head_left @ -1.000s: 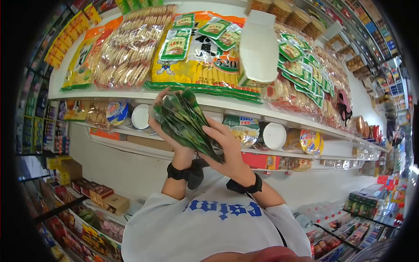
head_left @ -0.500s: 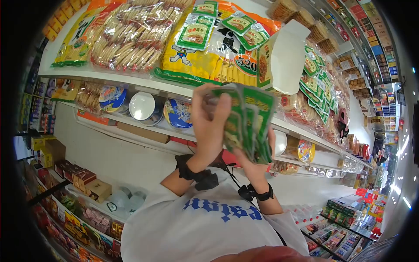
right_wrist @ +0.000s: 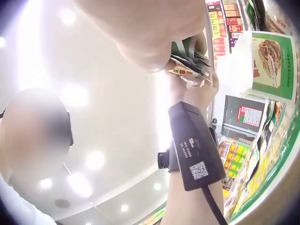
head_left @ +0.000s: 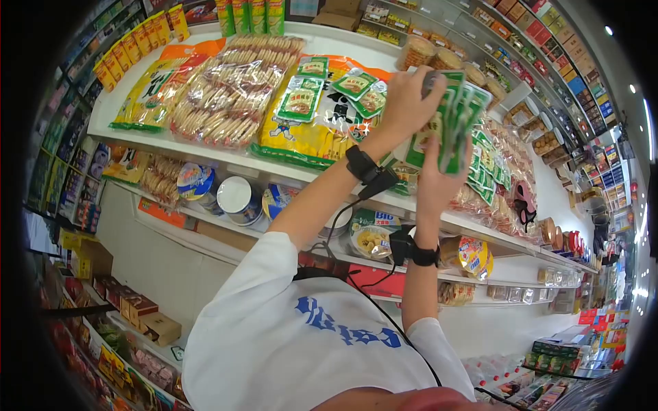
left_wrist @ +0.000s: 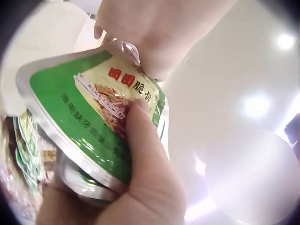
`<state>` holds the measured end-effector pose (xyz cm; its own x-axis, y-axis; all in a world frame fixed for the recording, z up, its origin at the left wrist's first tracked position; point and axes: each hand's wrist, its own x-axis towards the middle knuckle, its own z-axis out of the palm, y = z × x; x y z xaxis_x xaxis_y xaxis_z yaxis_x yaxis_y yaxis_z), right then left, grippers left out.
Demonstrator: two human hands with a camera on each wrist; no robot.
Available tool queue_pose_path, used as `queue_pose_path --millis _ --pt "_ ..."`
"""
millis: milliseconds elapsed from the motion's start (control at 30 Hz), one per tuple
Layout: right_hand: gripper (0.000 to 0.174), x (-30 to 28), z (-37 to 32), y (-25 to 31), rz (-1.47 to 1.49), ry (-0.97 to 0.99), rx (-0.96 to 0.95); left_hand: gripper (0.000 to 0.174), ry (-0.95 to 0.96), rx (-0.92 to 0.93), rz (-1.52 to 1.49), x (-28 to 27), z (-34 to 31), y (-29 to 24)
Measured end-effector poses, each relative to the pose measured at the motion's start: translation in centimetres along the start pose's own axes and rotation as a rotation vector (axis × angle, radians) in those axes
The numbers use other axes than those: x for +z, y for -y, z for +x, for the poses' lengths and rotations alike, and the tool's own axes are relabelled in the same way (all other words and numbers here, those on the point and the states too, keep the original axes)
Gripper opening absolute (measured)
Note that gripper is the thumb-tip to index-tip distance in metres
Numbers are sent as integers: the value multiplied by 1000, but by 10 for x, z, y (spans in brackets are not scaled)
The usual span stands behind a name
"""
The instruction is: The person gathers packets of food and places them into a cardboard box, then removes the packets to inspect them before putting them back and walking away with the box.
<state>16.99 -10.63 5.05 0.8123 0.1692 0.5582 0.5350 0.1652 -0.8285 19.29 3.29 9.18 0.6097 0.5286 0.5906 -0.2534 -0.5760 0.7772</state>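
Note:
Both my hands hold a stack of green snack packets (head_left: 452, 116) upright above the shelf. My left hand (head_left: 409, 103) grips the top end of the stack. My right hand (head_left: 440, 192) clasps it from below; in the left wrist view its thumb (left_wrist: 143, 136) presses the front packet (left_wrist: 70, 103), with the fingers behind. Close behind the stack stands an upright box (right_wrist: 272, 65) with a white flap, mostly hidden in the head view. Several more green packets (head_left: 301, 99) lie on a big yellow snack bag (head_left: 288, 140) to the left.
A pile of green packets (head_left: 486, 161) spreads over clear bags to the right of my hands. A bulk bag of wrapped snacks (head_left: 236, 92) lies further left. Instant noodle tubs (head_left: 238, 198) line the shelf below. Black straps and cables (head_left: 370, 168) hang at my wrists.
The stack has turned from a dark, edge-on fan to upright green faces. My hands have carried it up and right, from over the front shelf edge to in front of the box.

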Motion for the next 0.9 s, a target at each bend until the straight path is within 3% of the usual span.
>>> queue_pose_path --millis 100,133,233,267,367,400,500,533,667,767,867,900 --pt "60 11 17 -28 -158 16 -162 37 -264 358 461 21 12 60" --pt "59 11 20 -34 -275 25 -117 44 -105 268 209 19 13 68" --pt "55 13 16 -37 -380 162 -23 64 -178 153 -135 20 5 70" --pt "53 15 19 -35 -412 202 -4 85 -25 114 -200 13 7 73" --pt "58 26 29 -40 -453 263 47 88 124 -71 -512 11 -3 45" --pt "66 30 33 -47 -509 270 45 91 52 42 -224 23 0 68" --pt "74 37 31 -72 -467 218 -81 95 99 -19 -250 9 4 52" --pt "80 33 26 -60 -467 269 -22 97 21 -18 -302 14 11 66" --pt "85 24 15 -58 -510 392 -187 90 114 -159 -289 0 21 78" --pt "76 19 26 -57 -304 404 63 83 145 -158 -225 -3 20 81" --pt "61 13 28 -47 -183 351 128 63 -156 34 -51 3 8 83" --pt "57 13 26 -53 -159 305 65 55 -176 77 29 0 3 76"
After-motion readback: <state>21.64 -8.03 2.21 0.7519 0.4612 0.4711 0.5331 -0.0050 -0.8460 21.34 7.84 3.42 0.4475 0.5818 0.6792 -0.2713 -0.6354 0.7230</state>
